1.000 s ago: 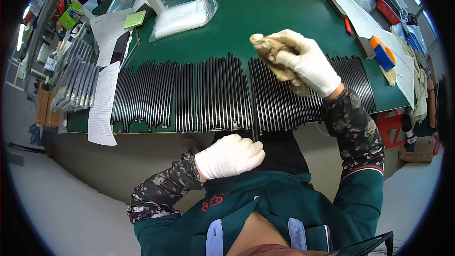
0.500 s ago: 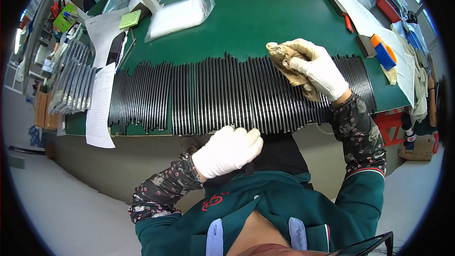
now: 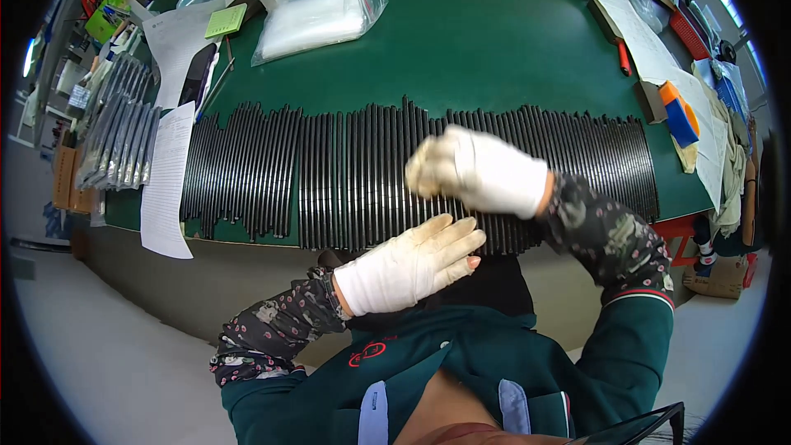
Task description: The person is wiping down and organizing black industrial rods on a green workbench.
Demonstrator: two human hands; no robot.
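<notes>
A long row of thin black rods [image 3: 375, 173] lies side by side across the table, their ends uneven. My left hand [image 3: 416, 268], in a white glove, rests at the near ends of the rods with its fingers stretched out and a bare fingertip showing. Over the middle of the row, my gloved right hand [image 3: 482, 171] is closed on a bunched beige cloth [image 3: 422, 171]. Most of the cloth is hidden under the hand, and motion blurs the fingers.
The green table [image 3: 461, 41] carries a clear bag of white material [image 3: 317, 25] at the back. Paper sheets [image 3: 169, 189] and bagged parts [image 3: 119, 144] lie at left. On the right are a red-handled tool [image 3: 623, 58], an orange-and-blue item [image 3: 680, 114] and a long paper [image 3: 643, 45].
My right hand has moved left and down onto the rods with the cloth. My left hand has spread its fingers and shifted slightly right. The view has shifted a little.
</notes>
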